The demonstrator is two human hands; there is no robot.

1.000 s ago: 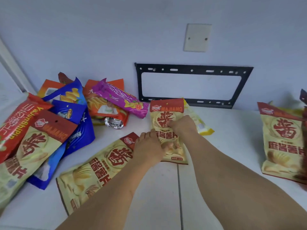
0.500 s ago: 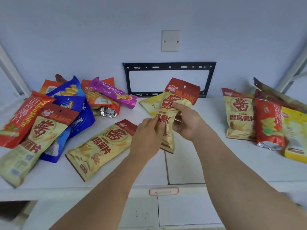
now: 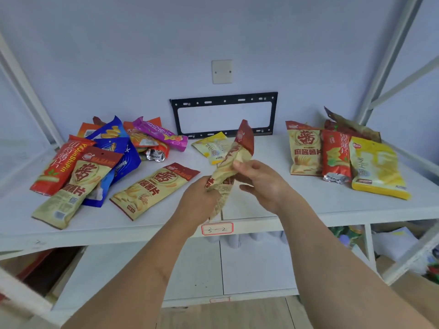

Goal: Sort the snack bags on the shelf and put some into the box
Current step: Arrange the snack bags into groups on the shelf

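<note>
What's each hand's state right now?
Left hand: closed, grip on the lower end of the beige chip bag.
Right hand: closed, pinching the same bag at its middle.

Background fixtures, head view (non-task items only).

Pale wall (image 3: 142,55) behind. Blank cream cover plate (image 3: 221,71) with two screws mounted on it, above a black slotted metal bracket (image 3: 223,115), a rectangular frame whose lower bar sits close to the rear of the upper board. White diagonal struts (image 3: 389,60) at right; one more strut at left edge (image 3: 26,91). Red-bordered paper label (image 3: 217,228) on the front lip, handwritten marks (not legible). A second, smaller label (image 3: 219,299) on the board edge below. Lower right: blurred mixed clutter (image 3: 392,243), contents not identifiable. Wood-tone floor (image 3: 228,314) at bottom.
</note>
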